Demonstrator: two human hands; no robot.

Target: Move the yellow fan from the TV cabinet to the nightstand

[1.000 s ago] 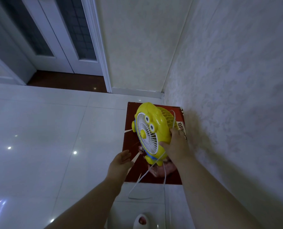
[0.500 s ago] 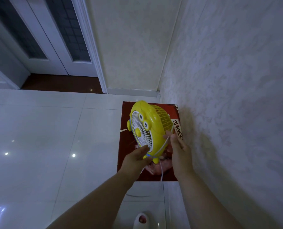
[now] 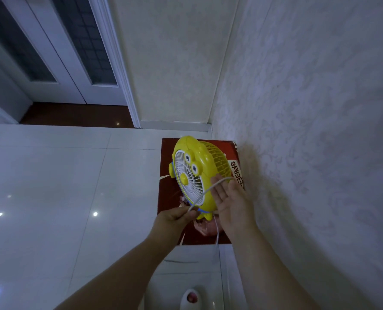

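The yellow fan (image 3: 205, 157), cartoon-faced with a white grille, stands upright on a red printed box (image 3: 166, 153) against the right wall. Its white cord (image 3: 205, 193) stretches diagonally across the lower grille. My left hand (image 3: 174, 217) is at the fan's lower front, with fingers pinched on the cord's lower end. My right hand (image 3: 229, 199) is beside the fan's right side, palm showing and fingers spread. The cord's upper part lies across its fingertips. More cord hangs down past the box's near edge.
A textured wall (image 3: 309, 130) runs close along the right of the box. Glossy white floor tiles (image 3: 63, 186) spread to the left. A white glass-panelled door (image 3: 58, 52) and a dark threshold (image 3: 74, 114) lie beyond. My foot in a white slipper (image 3: 190, 297) is at the bottom.
My right hand has let go of the fan's back and opened beside it. My left hand came in from the left and pinched the cord, which now stretches across the grille.
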